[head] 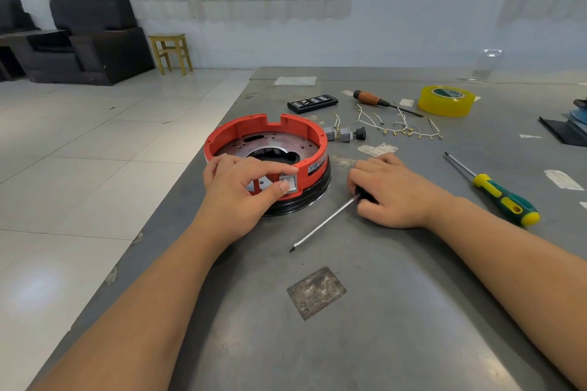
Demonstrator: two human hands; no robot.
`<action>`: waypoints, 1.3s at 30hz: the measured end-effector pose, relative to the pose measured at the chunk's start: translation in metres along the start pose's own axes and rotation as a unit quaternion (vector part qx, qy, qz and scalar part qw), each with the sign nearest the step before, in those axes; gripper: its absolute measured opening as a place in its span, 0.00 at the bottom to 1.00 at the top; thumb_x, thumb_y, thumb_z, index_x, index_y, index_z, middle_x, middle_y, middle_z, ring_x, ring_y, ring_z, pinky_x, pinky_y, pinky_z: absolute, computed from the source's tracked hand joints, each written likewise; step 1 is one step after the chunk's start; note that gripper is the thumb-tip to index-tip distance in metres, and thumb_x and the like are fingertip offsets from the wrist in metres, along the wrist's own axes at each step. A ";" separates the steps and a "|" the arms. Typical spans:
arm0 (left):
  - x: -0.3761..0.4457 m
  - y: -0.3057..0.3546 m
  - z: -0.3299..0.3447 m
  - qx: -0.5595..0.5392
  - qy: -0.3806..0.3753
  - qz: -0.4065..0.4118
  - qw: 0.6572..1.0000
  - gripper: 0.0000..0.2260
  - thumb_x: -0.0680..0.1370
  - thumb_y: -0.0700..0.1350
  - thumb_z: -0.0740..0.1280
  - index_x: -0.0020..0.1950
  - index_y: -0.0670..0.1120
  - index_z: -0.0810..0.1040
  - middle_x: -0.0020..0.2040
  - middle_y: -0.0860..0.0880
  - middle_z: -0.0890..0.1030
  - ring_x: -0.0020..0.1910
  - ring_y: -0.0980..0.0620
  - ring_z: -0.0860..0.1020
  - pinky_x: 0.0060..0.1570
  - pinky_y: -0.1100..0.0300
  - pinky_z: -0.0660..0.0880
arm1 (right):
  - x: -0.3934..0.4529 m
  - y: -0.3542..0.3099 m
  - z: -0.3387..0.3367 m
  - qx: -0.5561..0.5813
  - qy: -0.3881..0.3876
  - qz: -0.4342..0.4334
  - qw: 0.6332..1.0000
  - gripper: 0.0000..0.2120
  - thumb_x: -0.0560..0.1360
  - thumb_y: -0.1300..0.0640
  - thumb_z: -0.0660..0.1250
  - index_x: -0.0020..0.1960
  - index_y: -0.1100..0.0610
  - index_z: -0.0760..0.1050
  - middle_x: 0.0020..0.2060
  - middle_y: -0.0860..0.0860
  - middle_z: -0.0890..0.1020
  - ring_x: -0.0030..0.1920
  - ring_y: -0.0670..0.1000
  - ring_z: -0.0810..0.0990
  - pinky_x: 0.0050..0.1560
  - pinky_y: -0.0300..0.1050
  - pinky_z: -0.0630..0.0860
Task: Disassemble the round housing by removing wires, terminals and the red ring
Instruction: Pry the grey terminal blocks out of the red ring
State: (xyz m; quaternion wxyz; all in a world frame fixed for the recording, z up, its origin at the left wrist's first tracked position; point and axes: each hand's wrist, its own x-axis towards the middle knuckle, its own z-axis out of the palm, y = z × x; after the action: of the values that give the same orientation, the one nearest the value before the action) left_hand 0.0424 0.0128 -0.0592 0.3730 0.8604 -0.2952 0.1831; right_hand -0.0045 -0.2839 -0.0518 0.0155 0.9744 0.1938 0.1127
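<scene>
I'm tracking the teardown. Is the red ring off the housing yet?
Still on. The red ring sits on the black base, and the left hand pinches its grey switch.

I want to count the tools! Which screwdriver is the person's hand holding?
The black-handled screwdriver, gripped by the right hand beside the red ring. The green-and-yellow screwdriver and the orange-handled screwdriver lie untouched on the table.

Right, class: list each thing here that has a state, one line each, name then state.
red ring: still on the housing.
rocker switch: still fitted, pinched by the left hand.
black-handled screwdriver: lying flat, handle gripped by the right hand.
wires: removed, loose on table.
green screwdriver: lying unused.
</scene>
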 end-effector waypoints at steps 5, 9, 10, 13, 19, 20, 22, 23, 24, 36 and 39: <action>0.000 0.002 0.000 0.000 0.002 0.006 1.000 0.08 0.78 0.61 0.67 0.52 0.78 0.77 0.55 0.78 0.75 0.62 0.67 0.64 0.66 0.56 0.54 | 0.002 -0.009 0.004 0.025 -0.007 -0.017 1.000 0.09 0.70 0.45 0.56 0.49 0.44 0.67 0.46 0.44 0.70 0.49 0.47 0.68 0.56 0.46 0.62; -0.001 0.003 -0.002 -0.008 -0.005 -0.007 1.000 0.12 0.78 0.59 0.63 0.55 0.77 0.77 0.56 0.73 0.77 0.65 0.57 0.66 0.65 0.66 0.51 | 0.000 -0.014 0.003 0.028 -0.005 -0.022 0.999 0.11 0.70 0.45 0.55 0.51 0.45 0.68 0.47 0.44 0.70 0.50 0.47 0.67 0.58 0.47 0.63; -0.001 0.003 -0.002 -0.010 -0.007 -0.010 1.000 0.13 0.78 0.58 0.63 0.56 0.77 0.77 0.56 0.74 0.77 0.66 0.55 0.66 0.64 0.68 0.50 | 0.000 -0.014 0.002 0.024 -0.001 -0.023 0.999 0.12 0.71 0.45 0.55 0.52 0.45 0.69 0.48 0.44 0.71 0.50 0.47 0.68 0.60 0.48 0.63; -0.001 0.005 -0.004 -0.024 -0.009 -0.015 1.000 0.17 0.80 0.54 0.63 0.55 0.80 0.74 0.55 0.78 0.73 0.65 0.54 0.64 0.64 0.69 0.51 | 0.002 -0.018 -0.003 0.000 0.061 -0.016 0.998 0.14 0.77 0.40 0.56 0.53 0.47 0.71 0.48 0.44 0.73 0.51 0.48 0.72 0.63 0.49 0.64; -0.001 0.007 -0.003 -0.031 0.001 -0.036 0.999 0.19 0.78 0.53 0.64 0.56 0.82 0.72 0.53 0.72 0.74 0.61 0.54 0.64 0.60 0.76 0.50 | 0.021 -0.073 -0.005 0.112 0.224 -0.022 0.968 0.18 0.79 0.41 0.65 0.60 0.53 0.72 0.55 0.48 0.75 0.54 0.50 0.75 0.55 0.48 0.75; -0.001 0.006 -0.003 -0.028 0.003 -0.032 0.999 0.19 0.78 0.54 0.64 0.57 0.81 0.72 0.53 0.71 0.75 0.61 0.56 0.64 0.60 0.76 0.50 | 0.024 -0.082 -0.003 0.137 0.214 -0.035 0.967 0.17 0.79 0.42 0.66 0.61 0.53 0.72 0.56 0.48 0.74 0.54 0.49 0.75 0.54 0.48 0.76; -0.001 0.006 -0.002 -0.019 0.003 -0.022 1.000 0.18 0.78 0.53 0.64 0.59 0.78 0.73 0.54 0.73 0.76 0.60 0.62 0.65 0.63 0.73 0.50 | 0.026 -0.093 0.002 0.155 0.182 -0.061 0.969 0.17 0.79 0.45 0.68 0.62 0.53 0.73 0.57 0.48 0.73 0.55 0.49 0.76 0.53 0.49 0.78; -0.001 0.006 -0.001 -0.014 0.000 -0.019 1.000 0.18 0.78 0.53 0.64 0.59 0.78 0.73 0.55 0.76 0.74 0.60 0.62 0.65 0.63 0.73 0.50 | 0.026 -0.094 0.004 0.152 0.164 -0.072 0.972 0.17 0.79 0.46 0.69 0.64 0.52 0.73 0.58 0.48 0.73 0.55 0.49 0.76 0.52 0.50 0.79; -0.001 0.005 -0.001 -0.011 -0.002 -0.020 1.000 0.19 0.78 0.53 0.64 0.60 0.79 0.73 0.56 0.77 0.73 0.60 0.61 0.65 0.62 0.74 0.50 | 0.025 -0.094 0.005 0.147 0.148 -0.080 0.975 0.17 0.79 0.46 0.69 0.65 0.52 0.73 0.58 0.48 0.72 0.54 0.49 0.76 0.52 0.50 0.79; 0.000 0.007 -0.007 -0.149 0.031 -0.069 0.986 0.19 0.82 0.48 0.56 0.62 0.69 0.79 0.52 0.64 0.84 0.66 0.49 0.71 0.71 0.44 0.65 | 0.024 -0.119 0.005 0.140 0.115 -0.134 0.974 0.21 0.81 0.45 0.66 0.71 0.50 0.75 0.62 0.48 0.75 0.59 0.48 0.76 0.56 0.41 0.75; -0.001 0.009 -0.009 -0.164 0.042 -0.065 0.983 0.19 0.82 0.46 0.55 0.60 0.68 0.79 0.52 0.64 0.84 0.66 0.48 0.75 0.71 0.40 0.67 | 0.024 -0.120 0.003 0.158 0.114 -0.128 0.973 0.18 0.80 0.49 0.69 0.67 0.53 0.77 0.62 0.48 0.77 0.60 0.49 0.77 0.58 0.45 0.78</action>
State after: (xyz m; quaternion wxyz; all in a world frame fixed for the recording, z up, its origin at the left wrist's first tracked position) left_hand 0.0351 0.0144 -0.0489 0.5320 0.7967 -0.2484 0.1431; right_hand -0.0273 -0.1639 -0.0587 -0.1462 0.9126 0.3323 0.1880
